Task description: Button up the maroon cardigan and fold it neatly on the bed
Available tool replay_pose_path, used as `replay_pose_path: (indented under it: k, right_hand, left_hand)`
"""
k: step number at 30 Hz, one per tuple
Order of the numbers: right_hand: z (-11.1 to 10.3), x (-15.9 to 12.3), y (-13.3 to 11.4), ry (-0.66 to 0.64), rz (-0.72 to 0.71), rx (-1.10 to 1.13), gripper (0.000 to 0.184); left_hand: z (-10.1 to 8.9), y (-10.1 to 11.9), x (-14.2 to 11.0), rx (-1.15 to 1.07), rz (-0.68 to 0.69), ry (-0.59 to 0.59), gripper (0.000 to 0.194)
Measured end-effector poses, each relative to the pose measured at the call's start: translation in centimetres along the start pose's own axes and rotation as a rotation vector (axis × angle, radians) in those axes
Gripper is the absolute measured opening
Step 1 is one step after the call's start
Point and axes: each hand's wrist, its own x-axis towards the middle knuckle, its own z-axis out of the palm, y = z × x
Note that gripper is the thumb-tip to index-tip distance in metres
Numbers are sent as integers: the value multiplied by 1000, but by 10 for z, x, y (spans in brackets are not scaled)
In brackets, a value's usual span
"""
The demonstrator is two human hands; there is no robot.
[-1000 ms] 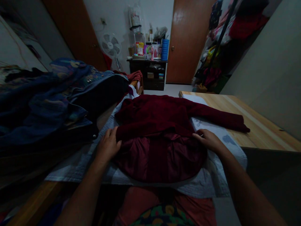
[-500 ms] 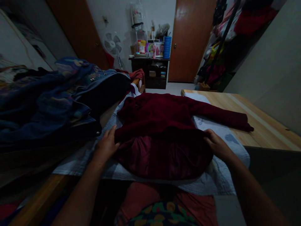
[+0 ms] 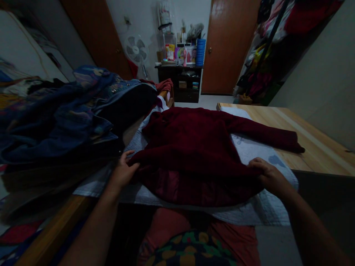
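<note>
At the near edge of a maroon coat, left hand and right hand pinching its opposite corners, coat spread over white cloth, denim garment left of the coat, wooden tabletop right of it.

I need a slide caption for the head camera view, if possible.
Left hand and right hand hold a dark red garment by its edge over a pale cloth.

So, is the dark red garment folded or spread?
Mostly spread: the garment lies wide, one sleeve reaching rightward; the left hand and right hand hold its edge, lining showing.
</note>
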Motion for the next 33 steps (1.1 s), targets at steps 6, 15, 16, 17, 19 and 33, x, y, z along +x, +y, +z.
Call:
replay_pose_path:
  k: [6, 15, 16, 17, 19, 33]
  right_hand:
    - [6, -10, -2, -106, 52, -87, 56]
    - [12, -27, 2, -281, 136, -196, 45]
    - [12, -27, 1, -264, 126, -196, 42]
    - [11, -27, 1, -241, 120, -197, 39]
    - [9, -26, 1, -196, 122, -193, 40]
    - [-6, -35, 24, -43, 99, -69, 50]
  left_hand:
    - [-3, -9, -22, -237, 74, -170, 90]
    - [-7, -19, -28, -25, 147, -124, 85]
    - [-7, -16, -28, -47, 153, -76, 78]
    - [-6, -13, -28, -91, 153, -17, 72]
    - [-2, -7, -29, -242, 148, 112, 66]
    - [10, -35, -31, -153, 111, 99, 47]
